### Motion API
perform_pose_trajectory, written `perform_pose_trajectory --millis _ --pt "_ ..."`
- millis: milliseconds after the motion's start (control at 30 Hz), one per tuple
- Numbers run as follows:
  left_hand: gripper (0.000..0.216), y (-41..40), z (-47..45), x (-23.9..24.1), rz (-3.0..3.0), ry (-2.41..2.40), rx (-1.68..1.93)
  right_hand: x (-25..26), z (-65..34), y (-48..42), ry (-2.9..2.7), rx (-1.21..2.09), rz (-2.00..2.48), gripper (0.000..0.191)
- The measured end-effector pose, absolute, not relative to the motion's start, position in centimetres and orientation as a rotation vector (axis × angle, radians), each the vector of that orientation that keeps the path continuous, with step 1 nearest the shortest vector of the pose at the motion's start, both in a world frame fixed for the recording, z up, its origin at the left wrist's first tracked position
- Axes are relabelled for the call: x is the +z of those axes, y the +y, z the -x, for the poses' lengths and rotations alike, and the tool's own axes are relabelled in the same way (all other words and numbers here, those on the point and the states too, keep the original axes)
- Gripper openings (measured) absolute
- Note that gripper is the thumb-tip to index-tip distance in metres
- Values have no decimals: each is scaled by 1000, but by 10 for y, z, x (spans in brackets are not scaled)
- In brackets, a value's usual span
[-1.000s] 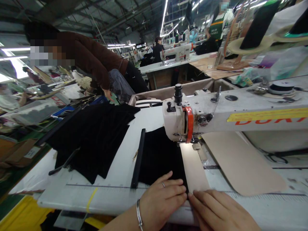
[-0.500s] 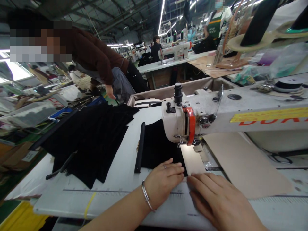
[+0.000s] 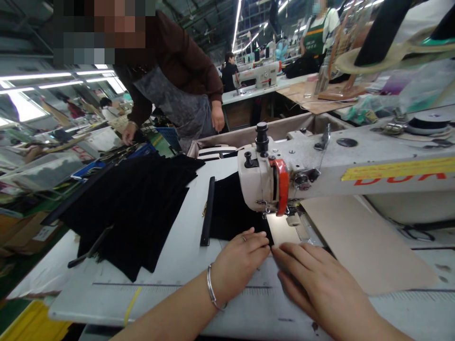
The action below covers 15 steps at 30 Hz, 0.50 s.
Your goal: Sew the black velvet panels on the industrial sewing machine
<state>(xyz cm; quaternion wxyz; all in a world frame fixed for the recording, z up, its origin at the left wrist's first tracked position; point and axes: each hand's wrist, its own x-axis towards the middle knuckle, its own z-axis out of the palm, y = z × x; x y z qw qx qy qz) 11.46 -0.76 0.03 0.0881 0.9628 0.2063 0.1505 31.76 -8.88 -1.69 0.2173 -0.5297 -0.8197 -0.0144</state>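
My left hand, a bracelet at its wrist and a ring on one finger, lies with fingers stretched out on the near edge of a black fabric piece. Beside it my right hand rests flat, fingertips on the near end of a beige strip. Fabric and strip run up to the needle area of a white sewing machine with an orange guard. The needle tip itself is hard to make out. Along the fabric's left edge runs a dark bar-like strip with a small gold-coloured piece.
A stack of black fabric pieces covers the table's left side. A large beige panel lies right of the needle. Behind the table stands a fabric-lined bin; a person in an apron leans near it.
Both my hands have shifted slightly forward, toward the machine, and the black fabric and beige strip have moved the same way. The person behind has turned and moved right.
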Motion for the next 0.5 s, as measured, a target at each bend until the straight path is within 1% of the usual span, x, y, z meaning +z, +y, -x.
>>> perform_pose_trajectory --millis 267,500 --pt "21 19 -124 1 -2876 683 433 -11 -322 -61 -2309 50 1508 37" --pt "17 43 -130 -2 -2824 764 431 -17 -325 -41 -2295 -37 1503 43"
